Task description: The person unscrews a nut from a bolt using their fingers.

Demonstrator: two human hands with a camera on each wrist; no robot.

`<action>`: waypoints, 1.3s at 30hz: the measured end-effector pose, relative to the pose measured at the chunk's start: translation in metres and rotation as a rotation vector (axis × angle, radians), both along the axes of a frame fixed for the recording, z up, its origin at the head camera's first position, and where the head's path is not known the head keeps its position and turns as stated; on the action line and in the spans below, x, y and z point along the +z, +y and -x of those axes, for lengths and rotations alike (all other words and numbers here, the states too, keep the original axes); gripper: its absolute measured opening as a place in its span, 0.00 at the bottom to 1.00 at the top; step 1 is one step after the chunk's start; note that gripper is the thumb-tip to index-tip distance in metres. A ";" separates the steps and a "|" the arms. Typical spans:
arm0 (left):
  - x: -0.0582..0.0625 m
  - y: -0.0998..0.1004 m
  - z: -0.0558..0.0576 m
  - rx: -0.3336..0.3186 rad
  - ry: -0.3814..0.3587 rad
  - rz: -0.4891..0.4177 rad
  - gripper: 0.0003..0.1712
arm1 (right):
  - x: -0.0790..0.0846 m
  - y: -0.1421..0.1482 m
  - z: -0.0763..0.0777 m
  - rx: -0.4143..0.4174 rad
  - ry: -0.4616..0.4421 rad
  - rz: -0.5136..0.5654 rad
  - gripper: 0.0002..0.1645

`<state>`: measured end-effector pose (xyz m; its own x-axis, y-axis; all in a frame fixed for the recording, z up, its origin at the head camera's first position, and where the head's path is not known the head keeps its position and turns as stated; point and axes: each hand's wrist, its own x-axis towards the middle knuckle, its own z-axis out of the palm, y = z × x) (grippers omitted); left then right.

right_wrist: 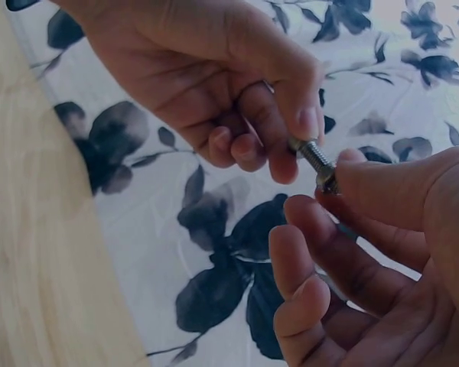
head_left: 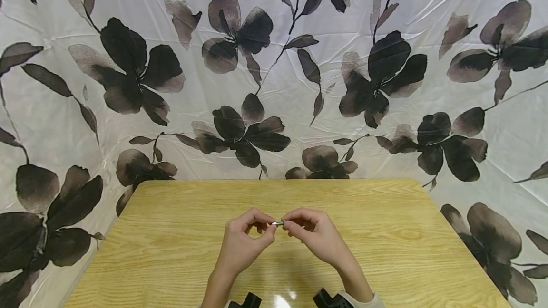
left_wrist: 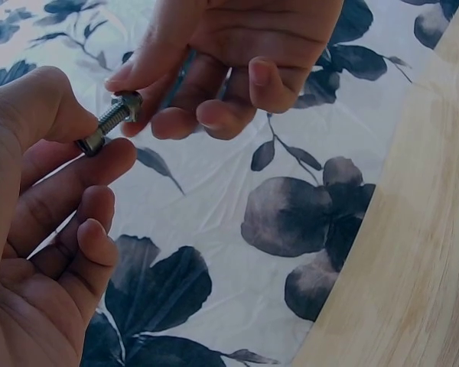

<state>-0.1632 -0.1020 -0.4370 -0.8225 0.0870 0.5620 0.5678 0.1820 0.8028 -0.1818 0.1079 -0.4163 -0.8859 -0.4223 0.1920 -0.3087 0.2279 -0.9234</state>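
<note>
A small metal bolt [left_wrist: 113, 120] with a threaded shank spans the gap between both hands above the table. My left hand [head_left: 245, 242] pinches its head end between thumb and index finger. At the other end sits a nut [right_wrist: 327, 180], which my right hand [head_left: 318, 235] pinches with thumb and index finger. The other fingers of both hands curl loosely beside it. In the head view the bolt shows only as a short shiny piece between the fingertips. Fingertips partly hide the nut and the bolt head in both wrist views.
Beneath the hands lies a wood-grain table [head_left: 180, 232] with rounded far corners. A white cloth [head_left: 308, 108] with dark flowers hangs behind it and along both sides. Dark wrist devices [head_left: 251, 300] show at the bottom of the head view.
</note>
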 end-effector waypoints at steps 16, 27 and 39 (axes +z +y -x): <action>0.001 0.000 0.000 0.001 0.006 0.001 0.14 | 0.002 0.001 0.000 -0.041 0.015 0.029 0.13; 0.000 -0.001 0.000 0.001 0.010 0.010 0.14 | 0.000 0.000 -0.001 0.020 0.017 0.034 0.10; 0.000 -0.001 0.000 0.005 0.023 0.004 0.15 | 0.002 -0.001 -0.001 -0.020 0.035 0.096 0.14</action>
<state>-0.1634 -0.1025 -0.4368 -0.8096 0.0849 0.5808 0.5854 0.1884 0.7885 -0.1806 0.1068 -0.4146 -0.8861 -0.3824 0.2617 -0.3375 0.1458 -0.9300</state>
